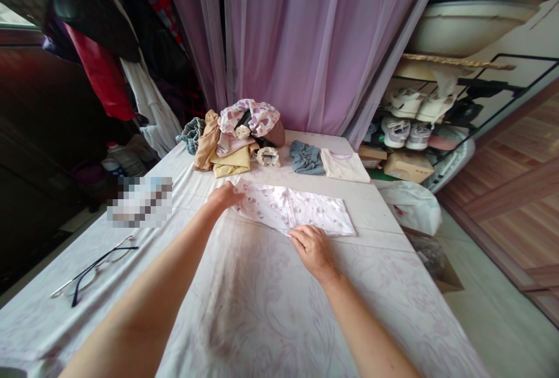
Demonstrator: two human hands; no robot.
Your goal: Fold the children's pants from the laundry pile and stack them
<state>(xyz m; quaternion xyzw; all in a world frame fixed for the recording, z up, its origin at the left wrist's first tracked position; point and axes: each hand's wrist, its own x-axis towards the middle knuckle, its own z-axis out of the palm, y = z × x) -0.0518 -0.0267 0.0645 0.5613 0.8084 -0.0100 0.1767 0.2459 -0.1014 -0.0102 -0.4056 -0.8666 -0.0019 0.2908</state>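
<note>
A pair of small white pants (321, 212) with a pale printed pattern lies flat across the middle of the table, its legs running to the right. My left hand (226, 195) pinches the left end of the pants, which is lifted slightly. My right hand (312, 247) grips the near edge at the middle, close to a seam, with its fingers pressed together. Beyond the pants lie a folded blue-grey garment (305, 157) and a folded white shirt (345, 165) with a lilac neckline, side by side.
A heap of crumpled clothes (248, 117) sits at the far left of the table (262, 308). Eyeglasses (94, 267) and a blurred-out item (142, 200) rest on the left. Purple curtains (297, 40) hang behind. A rack with shoes (397, 131) stands to the right.
</note>
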